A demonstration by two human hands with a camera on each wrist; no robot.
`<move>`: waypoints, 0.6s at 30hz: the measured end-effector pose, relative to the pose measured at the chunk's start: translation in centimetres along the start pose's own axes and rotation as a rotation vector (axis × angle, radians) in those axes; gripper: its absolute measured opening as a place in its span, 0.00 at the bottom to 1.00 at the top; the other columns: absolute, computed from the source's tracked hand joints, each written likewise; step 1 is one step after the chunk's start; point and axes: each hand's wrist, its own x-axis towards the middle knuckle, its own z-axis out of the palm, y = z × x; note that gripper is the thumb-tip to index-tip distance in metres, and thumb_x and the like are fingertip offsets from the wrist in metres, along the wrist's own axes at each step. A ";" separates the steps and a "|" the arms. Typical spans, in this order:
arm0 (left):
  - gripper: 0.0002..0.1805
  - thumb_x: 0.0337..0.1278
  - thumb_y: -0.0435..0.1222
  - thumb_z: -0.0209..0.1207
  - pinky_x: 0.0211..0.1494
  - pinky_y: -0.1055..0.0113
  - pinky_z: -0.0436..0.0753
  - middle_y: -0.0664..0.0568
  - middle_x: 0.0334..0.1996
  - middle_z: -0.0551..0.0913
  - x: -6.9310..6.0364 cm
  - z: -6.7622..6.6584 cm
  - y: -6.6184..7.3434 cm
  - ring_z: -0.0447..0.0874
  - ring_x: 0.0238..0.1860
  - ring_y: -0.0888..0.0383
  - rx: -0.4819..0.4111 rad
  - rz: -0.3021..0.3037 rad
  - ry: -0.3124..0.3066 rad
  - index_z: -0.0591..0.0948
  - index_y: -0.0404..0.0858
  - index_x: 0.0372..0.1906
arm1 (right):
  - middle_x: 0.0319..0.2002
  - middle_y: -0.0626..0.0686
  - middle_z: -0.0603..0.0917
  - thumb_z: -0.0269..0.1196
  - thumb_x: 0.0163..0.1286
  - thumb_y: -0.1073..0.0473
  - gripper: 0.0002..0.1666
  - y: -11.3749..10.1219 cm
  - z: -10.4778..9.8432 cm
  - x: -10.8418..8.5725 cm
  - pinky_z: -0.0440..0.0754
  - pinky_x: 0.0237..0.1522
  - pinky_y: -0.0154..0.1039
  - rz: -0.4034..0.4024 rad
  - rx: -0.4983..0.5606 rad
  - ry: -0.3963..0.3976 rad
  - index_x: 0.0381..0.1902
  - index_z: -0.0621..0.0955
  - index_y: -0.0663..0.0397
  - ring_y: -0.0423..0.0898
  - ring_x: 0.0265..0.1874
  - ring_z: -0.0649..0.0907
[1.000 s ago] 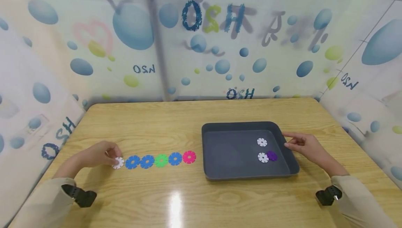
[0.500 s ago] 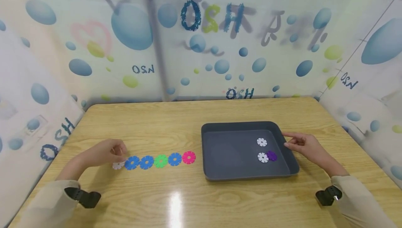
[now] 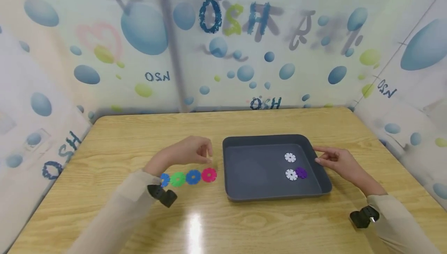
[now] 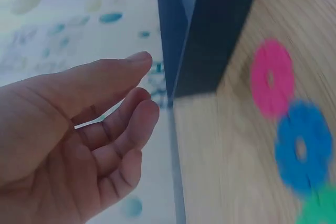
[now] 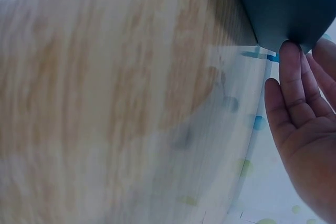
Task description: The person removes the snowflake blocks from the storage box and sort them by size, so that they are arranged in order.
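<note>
My left hand hovers above the table, just left of the grey tray. Its fingers are loosely bent, and the left wrist view shows nothing between thumb and fingertips. Below it lies a row of flat, notched plastic flower discs: pink, blue, green and another blue one, partly covered by the wrist. The row's left end is hidden behind the forearm. With fingers mostly extended, my right hand touches the tray's right side. Inside the tray are two white discs and a purple one.
The wooden table reaches back to a printed curtain with bubbles and letters. A dark camera sits on the left wrist, another camera on the right.
My left hand has left the white disc at the row's left end and moved right, over to the pink disc and the tray. The right hand has stayed at the tray.
</note>
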 end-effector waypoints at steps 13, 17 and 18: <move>0.09 0.50 0.33 0.64 0.35 0.74 0.72 0.54 0.32 0.77 11.9 6.5 5.7 0.72 0.33 0.63 0.159 0.057 -0.212 0.78 0.40 0.36 | 0.30 0.56 0.82 0.60 0.65 0.59 0.27 0.2 0.2 -0.2 0.75 0.26 0.36 -0.001 0.031 -0.007 0.59 0.71 0.67 0.40 0.26 0.79; 0.10 0.49 0.33 0.65 0.37 0.77 0.71 0.55 0.34 0.76 14.2 8.1 7.2 0.72 0.35 0.64 0.188 0.082 -0.243 0.79 0.40 0.37 | 0.30 0.56 0.82 0.60 0.65 0.59 0.27 0.1 0.2 -0.1 0.74 0.25 0.34 0.002 0.017 -0.001 0.59 0.71 0.67 0.40 0.26 0.79; 0.10 0.48 0.33 0.66 0.37 0.77 0.71 0.55 0.34 0.77 14.7 8.4 7.5 0.72 0.36 0.64 0.193 0.086 -0.251 0.79 0.40 0.38 | 0.30 0.56 0.82 0.60 0.65 0.60 0.27 0.1 0.2 -0.1 0.74 0.25 0.34 0.001 0.017 0.001 0.59 0.71 0.67 0.40 0.26 0.79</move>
